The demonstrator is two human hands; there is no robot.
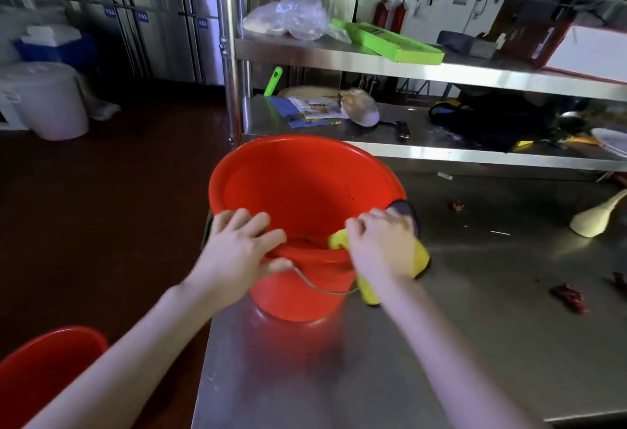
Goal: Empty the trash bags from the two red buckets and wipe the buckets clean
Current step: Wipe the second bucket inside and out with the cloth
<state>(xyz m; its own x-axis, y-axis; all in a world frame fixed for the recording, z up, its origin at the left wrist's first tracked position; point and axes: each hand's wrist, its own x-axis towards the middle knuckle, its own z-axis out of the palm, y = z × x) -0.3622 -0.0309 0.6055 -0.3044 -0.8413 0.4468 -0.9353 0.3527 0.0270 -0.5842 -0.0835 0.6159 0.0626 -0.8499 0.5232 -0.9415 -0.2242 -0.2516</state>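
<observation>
A red bucket [302, 191] stands on the steel table [475, 343] near its left edge, with no bag showing inside it. My left hand [242, 248] grips the near rim, fingers inside and thumb outside by the wire handle. My right hand [383, 245] holds a yellow cloth [420, 255] with a grey side, draped over the rim at the near right. A second red bucket [44, 371] sits low at the bottom left, only partly in view.
A steel shelf rack [407, 58] rises behind the bucket with plastic bags, a green tray and papers. Red scraps [570, 298] and a pale scoop-like tool [593, 220] lie on the table to the right. A white bin [51, 102] stands on the dark floor at the left.
</observation>
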